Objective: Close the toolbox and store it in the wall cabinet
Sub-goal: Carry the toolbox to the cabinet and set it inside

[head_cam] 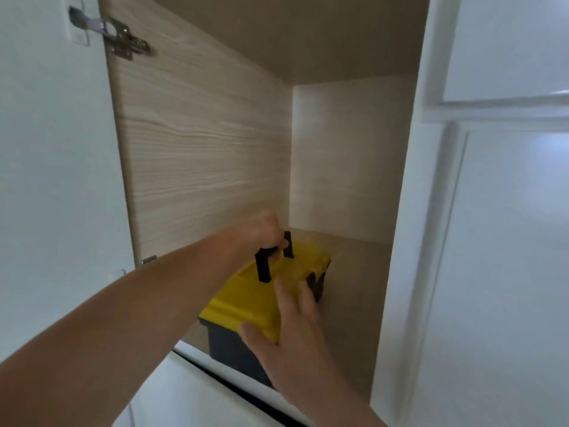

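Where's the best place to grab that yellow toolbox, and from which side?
By the black handle, from above: it stands upright over the yellow lid with room for fingers beneath. The left hand grips it so; the right hand lies flat against the lid's near corner.

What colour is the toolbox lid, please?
Yellow; the toolbox lid shows clearly in the head view.

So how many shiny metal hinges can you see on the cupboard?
2. One hinge sits high on the left, joining the open door to the wooden side wall. A second hinge peeks out lower down, just above the left arm. Others may be hidden.
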A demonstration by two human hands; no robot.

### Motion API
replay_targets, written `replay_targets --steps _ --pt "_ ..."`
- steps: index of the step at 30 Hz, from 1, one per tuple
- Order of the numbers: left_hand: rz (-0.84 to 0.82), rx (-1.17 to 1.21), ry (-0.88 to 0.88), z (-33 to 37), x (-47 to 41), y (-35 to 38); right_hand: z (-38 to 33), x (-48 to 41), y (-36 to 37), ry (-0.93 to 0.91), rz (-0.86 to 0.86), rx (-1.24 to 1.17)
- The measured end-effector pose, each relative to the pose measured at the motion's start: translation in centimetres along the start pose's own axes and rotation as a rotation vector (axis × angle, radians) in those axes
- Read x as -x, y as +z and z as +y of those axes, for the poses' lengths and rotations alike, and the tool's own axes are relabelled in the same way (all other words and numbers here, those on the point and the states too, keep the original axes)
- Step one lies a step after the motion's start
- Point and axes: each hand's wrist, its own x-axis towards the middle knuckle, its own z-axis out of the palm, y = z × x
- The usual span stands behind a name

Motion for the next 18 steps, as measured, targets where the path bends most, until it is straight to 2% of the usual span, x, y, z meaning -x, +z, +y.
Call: replay_targets --steps 2,4,6,9,13,18 --pt "0.008 -0.082 0.09 -1.2 -0.1 -0.8 0.4 0.7 0.8 -0.057 -0.107 0.174" --pt "0.018 -0.225 0.217 -2.8 1.0 -2.2 0.8 0.7 0.7 -0.119 -0.065 0.256" --pt "-0.043 -0.204 0.324 -5.0 2.8 -3.3 1.0 0.6 0.4 -0.149 -0.033 0.247" --pt "-0.091 -0.198 0.378 -9.5 6.4 -4.2 1.2 0.6 0.4 -0.165 -0.043 0.254" --pt "-0.124 -0.424 0.585 -13.7 10.3 -3.1 1.3 0.6 0.6 -0.184 -0.038 0.287" --pt "-0.24 -0.448 0.501 -13.9 9.2 -1.7 1.5 0.4 0.7 -0.19 -0.027 0.312"
